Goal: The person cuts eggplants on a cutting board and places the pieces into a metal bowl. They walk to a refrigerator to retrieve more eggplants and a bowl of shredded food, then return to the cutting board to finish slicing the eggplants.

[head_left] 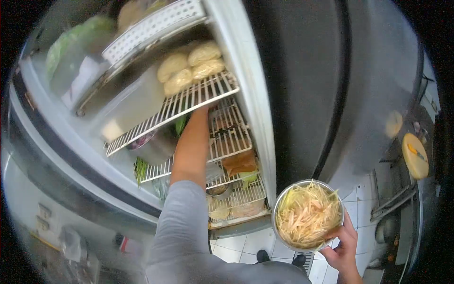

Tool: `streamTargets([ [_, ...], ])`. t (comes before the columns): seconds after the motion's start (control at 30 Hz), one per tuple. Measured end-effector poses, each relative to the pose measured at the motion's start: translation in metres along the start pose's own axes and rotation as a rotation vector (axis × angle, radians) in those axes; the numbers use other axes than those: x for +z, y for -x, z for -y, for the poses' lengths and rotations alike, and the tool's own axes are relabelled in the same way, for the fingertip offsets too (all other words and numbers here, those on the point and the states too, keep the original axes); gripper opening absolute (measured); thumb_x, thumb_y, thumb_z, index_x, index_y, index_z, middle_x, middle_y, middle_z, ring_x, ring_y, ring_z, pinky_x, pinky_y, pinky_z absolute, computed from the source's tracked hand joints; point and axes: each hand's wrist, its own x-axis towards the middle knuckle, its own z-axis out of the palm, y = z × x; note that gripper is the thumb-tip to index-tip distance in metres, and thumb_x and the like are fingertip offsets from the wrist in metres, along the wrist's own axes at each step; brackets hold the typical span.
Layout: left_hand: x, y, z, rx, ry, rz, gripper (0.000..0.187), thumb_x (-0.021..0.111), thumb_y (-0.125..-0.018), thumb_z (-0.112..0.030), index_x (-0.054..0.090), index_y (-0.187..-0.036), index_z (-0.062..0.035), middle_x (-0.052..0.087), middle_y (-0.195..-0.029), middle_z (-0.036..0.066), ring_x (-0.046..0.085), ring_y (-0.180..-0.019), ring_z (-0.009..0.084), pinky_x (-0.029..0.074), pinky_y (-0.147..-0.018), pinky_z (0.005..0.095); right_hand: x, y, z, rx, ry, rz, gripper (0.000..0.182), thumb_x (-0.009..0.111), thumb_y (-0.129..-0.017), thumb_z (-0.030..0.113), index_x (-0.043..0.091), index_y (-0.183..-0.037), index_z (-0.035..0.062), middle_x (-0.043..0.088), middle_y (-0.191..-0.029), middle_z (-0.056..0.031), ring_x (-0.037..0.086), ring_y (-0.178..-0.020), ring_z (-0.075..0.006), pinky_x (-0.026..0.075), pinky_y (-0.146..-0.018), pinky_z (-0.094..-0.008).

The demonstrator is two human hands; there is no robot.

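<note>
A round metal bowl [275, 222] full of pale shredded strips [308, 215] is held at the lower right by my right hand [344, 246], whose thumb and fingers grip its rim and side. My left arm reaches into the open fridge, below the upper wire shelf [189, 100]. The fingers of my left hand are hidden under that shelf, so what they touch does not show. Near the forearm stand a metal pot [158, 146] and some green leaves [180, 124].
Bags of yellowish food [191, 66] and a translucent container [135, 106] sit on the upper shelf. Lower shelves [246, 191] hold packages and a small bowl. A dark door panel [302, 85] stands right of the fridge opening. A round board with a knife [415, 156] lies at the far right.
</note>
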Motion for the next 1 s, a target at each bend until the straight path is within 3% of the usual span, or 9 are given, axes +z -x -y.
streamTargets([
  [0.17,-0.098,0.023,-0.002,-0.293,0.239,0.121,0.055,0.071,-0.093,-0.030,0.056,-0.141,-0.0093,0.050,-0.149,0.020,0.050,-0.134,0.0333,0.035,-0.118,0.0518,-0.005,-0.017,-0.008,-0.077,0.030,0.101,0.034,0.090,-0.072,0.024,0.067,-0.085,0.0016,0.046,-0.146,-0.0427,0.057,-0.131,-0.0495,0.050,-0.102,-0.0434],
  [0.3,-0.151,0.049,-0.039,-0.529,0.636,0.158,0.052,0.073,-0.092,-0.028,0.058,-0.137,-0.0067,0.054,-0.144,0.021,0.056,-0.126,0.0312,0.043,-0.112,0.0502,-0.002,-0.020,0.007,0.028,-0.041,0.074,0.049,0.084,-0.079,0.047,0.063,-0.083,0.0036,0.053,-0.144,-0.0346,0.051,-0.137,-0.0463,0.039,-0.110,-0.0457],
  [0.4,-0.180,0.099,-0.071,-0.677,1.163,0.303,0.050,0.074,-0.091,-0.026,0.059,-0.134,-0.0048,0.057,-0.139,0.022,0.061,-0.119,0.0296,0.049,-0.107,0.0491,-0.001,-0.029,0.008,-0.179,-0.001,0.065,0.044,0.084,-0.079,0.041,0.067,-0.087,0.0018,0.053,-0.140,-0.0401,0.060,-0.129,-0.0451,0.053,-0.094,-0.0381],
  [0.47,-0.189,0.151,-0.075,-0.671,1.552,0.343,0.050,0.077,-0.083,-0.020,0.056,-0.125,-0.0041,0.061,-0.100,0.008,0.059,-0.074,0.0174,0.052,-0.071,0.0394,-0.005,-0.028,0.016,-0.117,-0.004,0.084,0.045,0.084,-0.079,0.042,0.066,-0.087,0.0023,0.053,-0.142,-0.0376,0.055,-0.135,-0.0446,0.045,-0.105,-0.0426],
  [0.53,-0.211,0.211,-0.076,-0.419,1.508,0.264,0.066,0.076,-0.080,-0.019,0.049,-0.137,-0.0034,0.063,-0.100,0.008,0.059,-0.083,0.0158,0.049,-0.069,0.0301,-0.003,-0.025,0.015,-0.174,-0.001,0.043,0.046,0.083,-0.080,0.044,0.065,-0.087,0.0022,0.052,-0.144,-0.0363,0.052,-0.138,-0.0438,0.038,-0.111,-0.0448],
  [0.63,-0.251,0.304,-0.072,-0.446,1.422,0.174,0.076,0.075,-0.079,-0.016,0.044,-0.147,-0.0045,0.063,-0.102,0.004,0.058,-0.086,0.0143,0.048,-0.071,0.0283,0.004,-0.020,0.028,-0.170,-0.086,-0.023,0.044,0.082,-0.078,0.040,0.063,-0.089,0.0023,0.050,-0.148,-0.0333,0.050,-0.139,-0.0430,0.032,-0.116,-0.0454],
  [0.67,-0.269,0.336,-0.072,-0.487,1.482,0.176,0.079,0.075,-0.079,-0.014,0.041,-0.149,-0.0024,0.061,-0.112,0.007,0.057,-0.098,0.0178,0.046,-0.086,0.0307,0.006,-0.021,0.030,-0.214,-0.088,-0.044,0.043,0.081,-0.078,0.039,0.062,-0.090,0.0024,0.049,-0.149,-0.0331,0.050,-0.139,-0.0431,0.033,-0.116,-0.0450],
  [0.83,-0.286,0.427,-0.034,-0.642,1.471,0.149,0.089,0.072,-0.078,-0.001,0.031,-0.157,-0.0017,0.055,-0.136,0.011,0.054,-0.123,0.0208,0.041,-0.107,0.0328,0.034,-0.089,0.072,-0.176,-0.205,0.028,0.026,0.075,-0.079,-0.002,0.058,-0.098,0.0009,0.056,-0.140,-0.0153,0.059,-0.118,-0.0154,0.049,-0.098,-0.0285],
  [1.0,-0.305,0.473,-0.016,-0.609,1.447,0.070,0.092,0.068,-0.077,0.003,0.028,-0.159,-0.0018,0.050,-0.145,0.013,0.048,-0.135,0.0222,0.036,-0.113,0.0335,0.080,-0.128,0.092,-0.225,-0.376,0.068,0.024,0.070,-0.084,-0.010,0.058,-0.101,0.0019,0.060,-0.115,-0.0029,0.061,-0.102,-0.0092,0.051,-0.088,-0.0240],
])
